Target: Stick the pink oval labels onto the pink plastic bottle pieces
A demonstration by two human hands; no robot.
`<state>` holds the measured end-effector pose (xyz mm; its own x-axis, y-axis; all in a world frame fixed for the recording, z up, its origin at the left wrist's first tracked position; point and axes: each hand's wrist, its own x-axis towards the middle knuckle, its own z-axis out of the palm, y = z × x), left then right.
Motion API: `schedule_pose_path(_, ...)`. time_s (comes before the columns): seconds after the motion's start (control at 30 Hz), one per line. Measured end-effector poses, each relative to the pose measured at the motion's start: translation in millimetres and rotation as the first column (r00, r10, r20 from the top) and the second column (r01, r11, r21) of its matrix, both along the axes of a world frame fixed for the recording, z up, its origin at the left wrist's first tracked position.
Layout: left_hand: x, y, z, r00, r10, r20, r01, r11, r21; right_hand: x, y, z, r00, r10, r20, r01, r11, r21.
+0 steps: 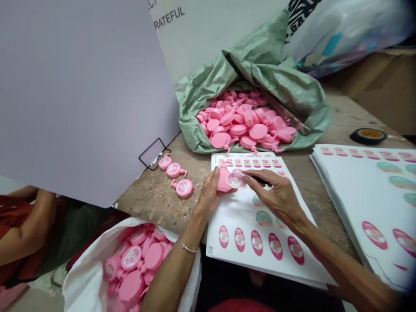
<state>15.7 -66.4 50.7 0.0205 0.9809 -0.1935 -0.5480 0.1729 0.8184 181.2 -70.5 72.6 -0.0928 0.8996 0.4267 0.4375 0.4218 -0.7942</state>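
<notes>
Currently holding bottle [222, 179] in left hand [209, 191], over sheets [232, 212] on counter [152, 195] | pinching sticker [236, 179] by edge in right hand [280, 190], at bottle's face, perhaps touching | probably light, stiff, slick bottle: grip by sides | likely thin, bendy sticker: touch only at rim

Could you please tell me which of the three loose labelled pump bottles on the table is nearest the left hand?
The pink pump bottle pictured lowest of them, its pump pointing left; the other two lie farther from the left hand.
</notes>
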Motion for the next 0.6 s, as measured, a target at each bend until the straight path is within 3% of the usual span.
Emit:
schedule_pose_path(0.17, 15.7, -20.2, 15.0, 0.999, -0.016, 0.038, 0.018, 0.998, -0.065, 2.1, -1.9, 7.1, 0.994, 0.007, 0.11, -0.018, 0.994, 0.105)
schedule_pose_path(0.6, 20.0, -25.6, 16.9, 0.995, -0.037, 0.09, 0.043, 0.997, -0.067, 1.6, -11.3, 15.5, 0.967, -0.028, 0.255, -0.025, 0.979, 0.204)
